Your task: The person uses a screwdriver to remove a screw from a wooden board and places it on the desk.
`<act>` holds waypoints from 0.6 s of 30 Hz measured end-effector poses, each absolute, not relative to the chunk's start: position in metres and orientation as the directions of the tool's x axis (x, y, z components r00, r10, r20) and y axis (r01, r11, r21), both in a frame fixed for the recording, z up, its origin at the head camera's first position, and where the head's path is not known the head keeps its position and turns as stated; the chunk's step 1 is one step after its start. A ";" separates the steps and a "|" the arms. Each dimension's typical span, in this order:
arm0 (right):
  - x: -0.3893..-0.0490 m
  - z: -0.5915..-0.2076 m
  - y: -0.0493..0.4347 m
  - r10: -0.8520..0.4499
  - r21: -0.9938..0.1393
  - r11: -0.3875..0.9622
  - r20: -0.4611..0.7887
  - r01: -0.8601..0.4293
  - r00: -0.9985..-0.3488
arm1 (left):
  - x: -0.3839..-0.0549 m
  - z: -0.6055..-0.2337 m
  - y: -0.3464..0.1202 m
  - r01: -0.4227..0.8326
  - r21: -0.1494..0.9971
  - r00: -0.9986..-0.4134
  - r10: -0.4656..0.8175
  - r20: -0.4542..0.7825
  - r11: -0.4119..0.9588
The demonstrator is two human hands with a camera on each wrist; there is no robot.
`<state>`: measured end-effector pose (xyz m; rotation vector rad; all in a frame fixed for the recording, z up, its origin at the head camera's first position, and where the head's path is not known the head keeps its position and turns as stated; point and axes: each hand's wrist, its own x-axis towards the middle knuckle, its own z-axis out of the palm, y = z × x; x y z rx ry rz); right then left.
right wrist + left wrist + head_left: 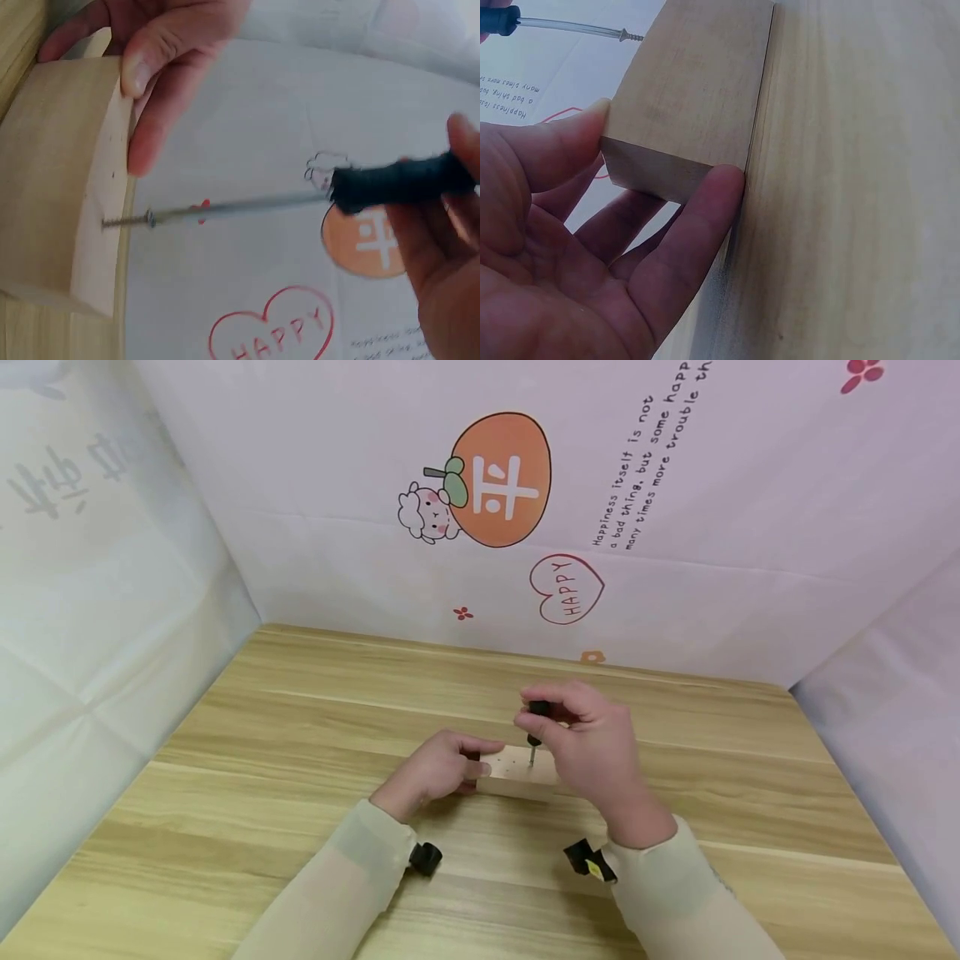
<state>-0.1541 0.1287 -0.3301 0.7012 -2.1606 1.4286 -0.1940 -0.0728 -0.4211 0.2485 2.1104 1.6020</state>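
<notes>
A pale wooden block lies on the table, with several small dark holes in its top face. At its left end my left hand holds it, thumb on the top edge and fingers against the end and sides. My right hand grips the dark handle of a screwdriver, which stands nearly upright over the block. The driver's tip meets the head of a screw. That screw's point is in the top face, and much of its thread still shows above the wood.
The wood-grain table spreads around the block. White printed cloth hangs behind it, with more cloth at both sides. A small black device sits at the left wrist, another black device at the right.
</notes>
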 end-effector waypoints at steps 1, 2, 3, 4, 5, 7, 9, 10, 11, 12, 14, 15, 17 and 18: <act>-0.156 -0.330 0.132 -0.194 -0.729 0.278 0.596 -0.626 -0.780 | -0.194 -0.421 -0.073 -0.140 0.944 -0.871 0.417 -0.262 0.300; -0.158 -0.330 0.135 -0.224 -0.758 0.222 0.573 -0.614 -0.788 | -0.194 -0.421 -0.073 -0.142 0.943 -0.871 0.416 -0.263 0.299; -0.160 -0.331 0.138 -0.247 -0.781 0.172 0.555 -0.600 -0.794 | -0.194 -0.421 -0.073 -0.146 0.943 -0.871 0.414 -0.265 0.298; -0.162 -0.332 0.140 -0.266 -0.801 0.131 0.540 -0.585 -0.799 | -0.194 -0.421 -0.073 -0.150 0.943 -0.870 0.413 -0.268 0.297; -0.164 -0.332 0.141 -0.278 -0.815 0.104 0.526 -0.570 -0.803 | -0.194 -0.422 -0.073 -0.151 0.943 -0.870 0.413 -0.269 0.297; -0.165 -0.334 0.142 -0.280 -0.807 0.121 0.531 -0.578 -0.800 | -0.195 -0.422 -0.073 -0.154 0.942 -0.870 0.411 -0.273 0.299; -0.164 -0.334 0.139 -0.261 -0.748 0.231 0.568 -0.622 -0.781 | -0.195 -0.423 -0.072 -0.157 0.941 -0.869 0.410 -0.276 0.300; -0.163 -0.334 0.138 -0.255 -0.701 0.295 0.597 -0.650 -0.760 | -0.195 -0.424 -0.072 -0.158 0.940 -0.869 0.410 -0.278 0.301; -0.162 -0.334 0.136 -0.249 -0.643 0.366 0.629 -0.673 -0.736 | -0.196 -0.424 -0.072 -0.159 0.940 -0.869 0.409 -0.279 0.304; -0.161 -0.334 0.134 -0.246 -0.577 0.432 0.665 -0.693 -0.706 | -0.196 -0.424 -0.072 -0.161 0.939 -0.868 0.409 -0.281 0.304; -0.159 -0.334 0.130 -0.238 -0.467 0.520 0.725 -0.715 -0.646 | -0.196 -0.424 -0.072 -0.162 0.938 -0.868 0.409 -0.283 0.306; -0.158 -0.334 0.129 -0.235 -0.428 0.546 0.747 -0.720 -0.622 | -0.196 -0.424 -0.072 -0.163 0.938 -0.867 0.409 -0.283 0.304; -0.155 -0.334 0.126 -0.218 -0.388 0.574 0.777 -0.721 -0.591 | -0.196 -0.423 -0.072 -0.164 0.939 -0.868 0.409 -0.283 0.302; -0.154 -0.334 0.125 -0.208 -0.382 0.575 0.787 -0.723 -0.581 | -0.195 -0.423 -0.072 -0.164 0.939 -0.868 0.409 -0.283 0.302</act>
